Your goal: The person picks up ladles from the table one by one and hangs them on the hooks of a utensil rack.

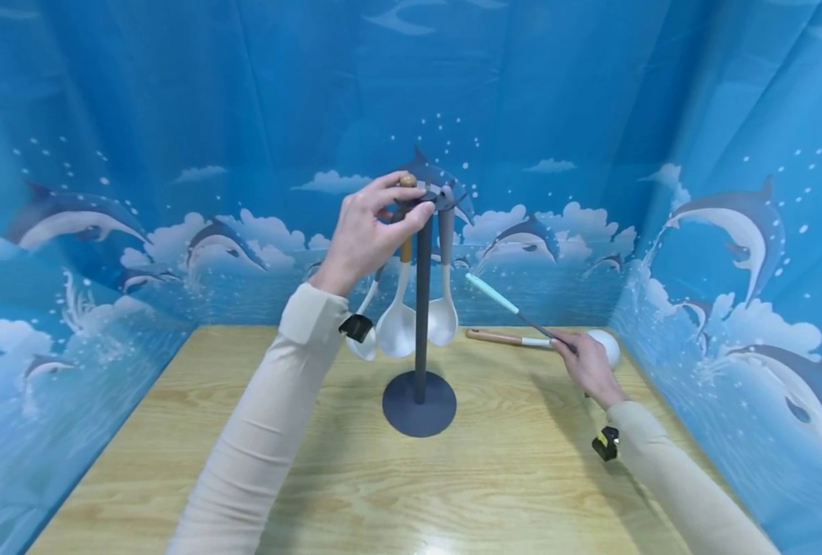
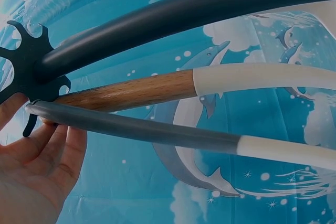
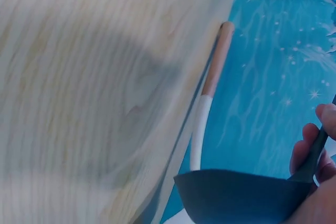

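Observation:
My left hand [image 1: 376,223] holds the hooked top [image 2: 26,66] of a dark utensil rack [image 1: 421,308] between thumb and fingers. From the rack hang several white-headed utensils, among them a ladle with a wooden handle [image 2: 131,90] and a ladle with a grey handle [image 2: 147,129]. On the right, my right hand [image 1: 587,366] grips the dark shaft of a ladle [image 3: 241,195], its mint-green handle [image 1: 492,293] pointing up and to the left. The hand hides most of its dark bowl in the head view.
A white utensil with a wooden handle [image 1: 496,337] lies at the table's back right, its round white head partly behind my right hand. The rack's round base [image 1: 419,424] stands on the wooden table [image 1: 355,493]. Blue dolphin-print curtains [image 1: 300,100] enclose the back and sides.

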A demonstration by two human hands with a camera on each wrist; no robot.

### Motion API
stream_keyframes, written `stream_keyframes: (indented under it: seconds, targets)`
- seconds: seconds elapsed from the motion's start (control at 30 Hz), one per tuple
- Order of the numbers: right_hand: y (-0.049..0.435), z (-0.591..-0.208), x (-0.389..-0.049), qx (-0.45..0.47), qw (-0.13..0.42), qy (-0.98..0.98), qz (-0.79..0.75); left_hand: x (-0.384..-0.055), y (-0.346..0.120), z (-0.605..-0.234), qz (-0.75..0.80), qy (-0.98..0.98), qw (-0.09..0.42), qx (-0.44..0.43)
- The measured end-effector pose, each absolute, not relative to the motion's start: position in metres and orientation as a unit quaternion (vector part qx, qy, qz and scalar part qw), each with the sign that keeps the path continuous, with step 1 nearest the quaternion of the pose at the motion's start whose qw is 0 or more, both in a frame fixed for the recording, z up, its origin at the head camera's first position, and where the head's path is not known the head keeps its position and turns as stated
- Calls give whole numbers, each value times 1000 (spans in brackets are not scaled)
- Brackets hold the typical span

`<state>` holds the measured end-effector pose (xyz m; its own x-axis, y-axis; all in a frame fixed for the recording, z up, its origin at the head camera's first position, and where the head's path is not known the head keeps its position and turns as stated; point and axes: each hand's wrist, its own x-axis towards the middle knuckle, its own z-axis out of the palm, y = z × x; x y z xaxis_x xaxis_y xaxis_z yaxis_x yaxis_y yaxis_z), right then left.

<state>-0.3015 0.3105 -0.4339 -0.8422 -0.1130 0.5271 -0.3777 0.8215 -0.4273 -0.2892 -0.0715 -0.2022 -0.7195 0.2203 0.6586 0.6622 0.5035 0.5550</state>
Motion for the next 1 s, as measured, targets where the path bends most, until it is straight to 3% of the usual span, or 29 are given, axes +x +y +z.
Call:
stream_keyframes:
  seconds: [0.33,0.63,1.0]
  targets:
    - [290,-418,-297,93,234,-910,330,-289,-71,-202,-422,-827,262,-264]
    - [266,-402,-294,86,272,-882,374,-289,-70,-202,-420,-826,266,-265]
    - [249,-393,-292,55,275,-860,427,-290,-71,-203,-419,-829,264,-261]
